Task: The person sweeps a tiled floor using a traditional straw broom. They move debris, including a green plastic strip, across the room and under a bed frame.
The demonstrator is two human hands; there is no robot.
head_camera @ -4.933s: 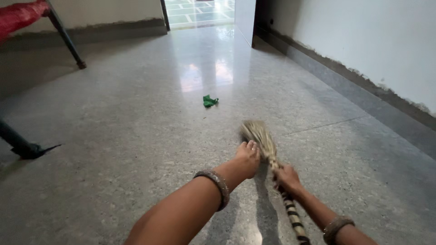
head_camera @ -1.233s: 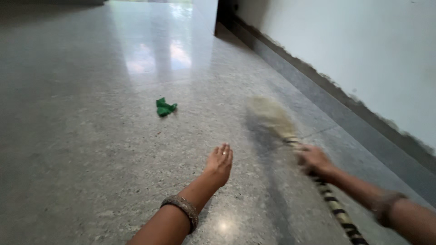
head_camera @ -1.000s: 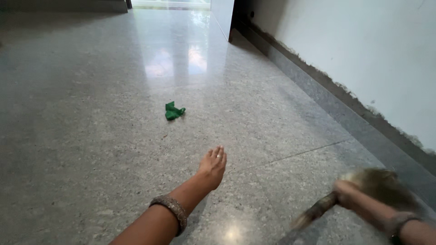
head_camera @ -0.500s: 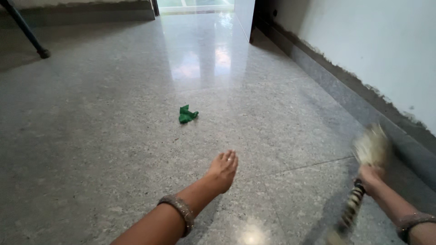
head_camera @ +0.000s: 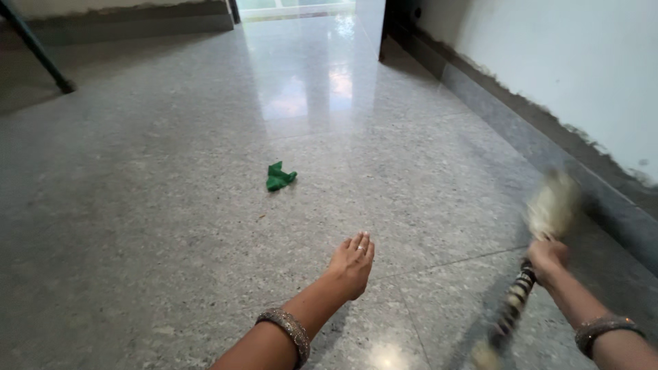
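My right hand (head_camera: 546,257) grips a short grass broom (head_camera: 541,233) by its striped handle at the lower right. The broom's pale bristle head is blurred and lifted off the floor, close to the skirting. My left hand (head_camera: 352,262) hangs flat and empty over the speckled stone floor (head_camera: 151,226), fingers together and pointing away from me. Both wrists wear a bangle. A small crumpled green scrap (head_camera: 279,177) lies on the floor ahead of my left hand, well apart from it.
A white wall (head_camera: 562,62) with a grey skirting runs along the right side. A dark furniture leg (head_camera: 41,55) stands at the far left. A bright doorway lies at the top, reflected on the polished floor.
The broom swung from the floor in front of me out to the right and up. My left hand let go of it earlier and stays flat. The view shifted slightly.
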